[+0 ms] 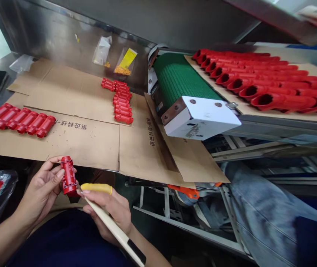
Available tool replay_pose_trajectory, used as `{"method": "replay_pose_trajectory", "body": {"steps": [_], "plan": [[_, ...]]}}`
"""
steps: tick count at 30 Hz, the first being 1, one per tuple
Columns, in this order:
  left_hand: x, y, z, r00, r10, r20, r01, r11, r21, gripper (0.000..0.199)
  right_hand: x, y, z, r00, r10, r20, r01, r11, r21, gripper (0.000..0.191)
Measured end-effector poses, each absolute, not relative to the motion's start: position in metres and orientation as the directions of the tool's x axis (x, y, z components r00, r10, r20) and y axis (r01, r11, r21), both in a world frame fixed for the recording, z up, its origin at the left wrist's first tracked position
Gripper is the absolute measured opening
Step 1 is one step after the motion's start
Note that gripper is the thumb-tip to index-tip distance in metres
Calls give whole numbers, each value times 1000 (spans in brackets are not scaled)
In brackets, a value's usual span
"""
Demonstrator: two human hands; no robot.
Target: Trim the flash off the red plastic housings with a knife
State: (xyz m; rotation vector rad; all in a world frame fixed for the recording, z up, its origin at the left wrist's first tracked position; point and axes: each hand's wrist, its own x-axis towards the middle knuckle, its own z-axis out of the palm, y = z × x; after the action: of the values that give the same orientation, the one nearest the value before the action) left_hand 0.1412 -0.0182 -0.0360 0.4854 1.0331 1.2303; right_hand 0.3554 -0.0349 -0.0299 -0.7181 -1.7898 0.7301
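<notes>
My left hand (45, 183) has its fingers and thumb closed round a red cylindrical plastic part (69, 173), tilted almost upright, with pale outline markings on its side. A yellow finger cot (97, 188) covers one finger of my right hand (112, 207). This hand grips a slim cream-handled tool (111, 224) with a black band near its rear end. The tool's narrow tip is at the lower end of the red part; my fingers partly hide it, so its exact shape is unclear. Both hands are in front of the cardboard's near edge.
Red parts (22, 119) lie in a row on the cardboard (91, 146), and a smaller group (122, 102) lies farther back. A green conveyor belt (183, 78) adjoins rows of red tubes (275, 102). A lined box (6, 178) is at left; a person's leg (261, 196) is at right.
</notes>
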Motion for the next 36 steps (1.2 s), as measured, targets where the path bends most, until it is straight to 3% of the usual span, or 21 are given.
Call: {"method": "replay_pose_trajectory", "body": {"steps": [6,16,27,33,36], "plan": [[143,-19,-36,-21,930,-368,-543,298,785,44,349,-34,-41,-274,761,588,55,623,-781,37],[144,-19,-38,4,928,-373,-541,315,780,40,344,-34,-41,-281,758,588,94,632,-770,27],[145,-21,-28,29,881,-472,-580,400,710,45,347,-35,-36,-281,768,576,33,607,-794,29],[144,-19,-37,37,900,-435,-558,379,738,45,350,-32,-36,-324,766,555,75,605,-792,21],[145,-19,-38,19,895,-446,-547,383,744,46,352,-27,-40,-392,709,586,138,675,-725,23]]}}
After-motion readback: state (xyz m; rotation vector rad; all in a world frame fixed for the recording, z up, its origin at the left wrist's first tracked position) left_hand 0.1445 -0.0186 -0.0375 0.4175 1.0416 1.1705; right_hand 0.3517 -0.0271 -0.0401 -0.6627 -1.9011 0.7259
